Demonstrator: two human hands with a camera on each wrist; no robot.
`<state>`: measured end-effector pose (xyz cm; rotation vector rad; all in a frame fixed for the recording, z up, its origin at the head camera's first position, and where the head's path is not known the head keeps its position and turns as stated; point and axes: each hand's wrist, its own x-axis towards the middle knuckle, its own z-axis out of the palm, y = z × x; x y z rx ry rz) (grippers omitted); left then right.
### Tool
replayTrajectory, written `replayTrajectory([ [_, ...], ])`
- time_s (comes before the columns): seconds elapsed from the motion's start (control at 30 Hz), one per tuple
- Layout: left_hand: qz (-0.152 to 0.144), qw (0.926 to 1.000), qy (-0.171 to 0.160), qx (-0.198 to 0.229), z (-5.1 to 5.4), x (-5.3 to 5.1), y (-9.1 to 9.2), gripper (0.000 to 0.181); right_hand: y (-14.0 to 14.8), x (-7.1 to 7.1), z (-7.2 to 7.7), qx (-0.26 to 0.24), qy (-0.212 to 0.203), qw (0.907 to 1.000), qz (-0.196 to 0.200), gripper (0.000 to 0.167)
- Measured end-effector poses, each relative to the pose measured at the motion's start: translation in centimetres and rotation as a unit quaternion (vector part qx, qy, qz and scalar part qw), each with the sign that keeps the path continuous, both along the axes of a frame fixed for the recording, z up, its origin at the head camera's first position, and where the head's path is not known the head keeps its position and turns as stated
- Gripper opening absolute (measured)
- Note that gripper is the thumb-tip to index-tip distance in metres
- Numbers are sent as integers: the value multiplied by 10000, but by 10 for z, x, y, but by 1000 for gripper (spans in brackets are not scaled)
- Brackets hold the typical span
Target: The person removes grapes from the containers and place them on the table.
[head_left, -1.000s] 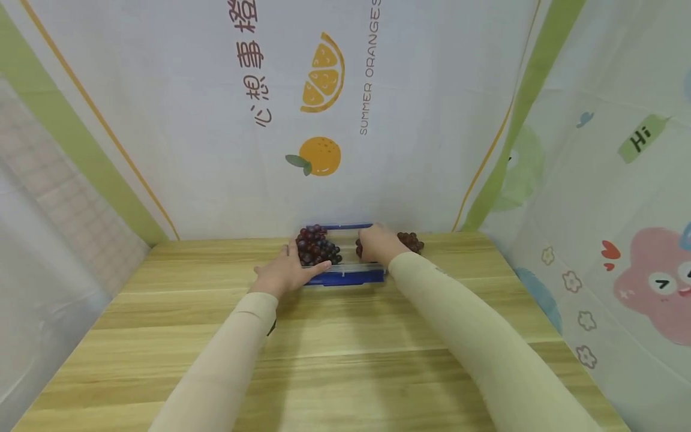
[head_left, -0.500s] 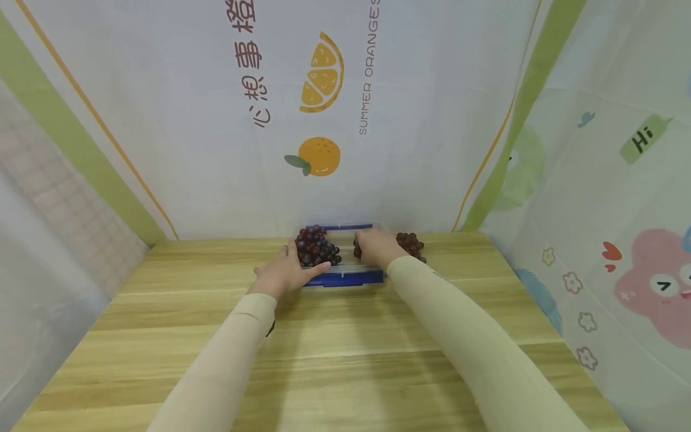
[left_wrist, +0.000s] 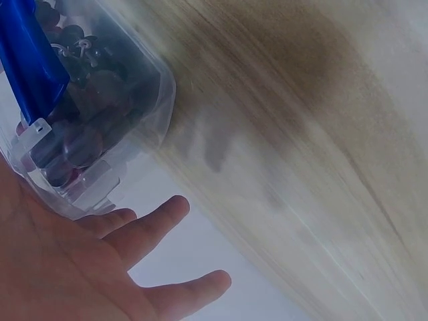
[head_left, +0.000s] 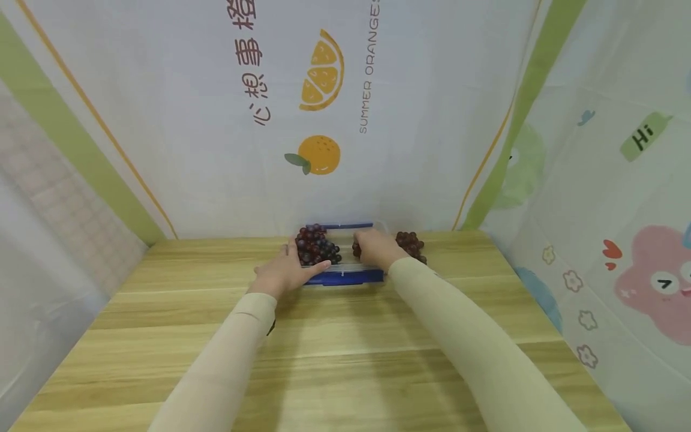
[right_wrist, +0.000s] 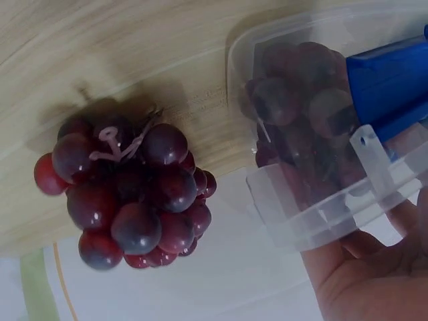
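A clear plastic box (head_left: 345, 270) with blue clips stands at the table's back edge. At its left end lies a dark grape bunch (head_left: 317, 246), also seen through the plastic in the left wrist view. My left hand (head_left: 283, 271) rests against that end, fingers spread and thumb along the front rim. Inside the right end, my right hand (head_left: 378, 247) holds a second bunch of grapes (right_wrist: 301, 107), its fingers curled and partly hidden. Outside, to the right of the box, a third grape bunch (right_wrist: 134, 194) lies on the table, partly behind the right hand in the head view.
The wooden table (head_left: 335, 348) stretches toward me in front of the box. A white printed cloth (head_left: 243, 180) hangs close behind the box, and another patterned cloth (head_left: 594, 198) hangs along the right side.
My right hand has shifted slightly left inside the box, along with the grapes at its fingers. The left hand and the box stay in place.
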<state>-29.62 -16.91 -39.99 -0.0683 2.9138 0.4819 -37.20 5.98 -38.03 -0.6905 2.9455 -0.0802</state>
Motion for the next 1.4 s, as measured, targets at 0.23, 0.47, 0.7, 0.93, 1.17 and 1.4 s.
replayTrajectory([
  [0.23, 40, 10000, 10, 48, 0, -1, 1, 138, 5, 1, 7, 8, 152, 9999, 56, 28],
  [0.47, 60, 10000, -26, 10, -4, -4, 0, 139, 6, 2, 23, -54, -16, 10000, 64, 28],
  [0.7, 40, 9999, -96, 14, -3, -2, 0, 138, 8, 3, 46, -381, -15, 9991, 175, 16],
  [0.93, 66, 9999, -101, 19, -2, -2, 1, 137, 7, 7, 66, -435, 4, 9989, 165, 20],
  [1.17, 94, 9998, -157, 22, 1, 0, 1, 135, 4, 9, 76, -519, -103, 9986, 62, 26],
  [1.4, 63, 9999, -138, 14, 4, 1, 3, 132, 8, 6, 91, -697, -258, 9972, -38, 27],
])
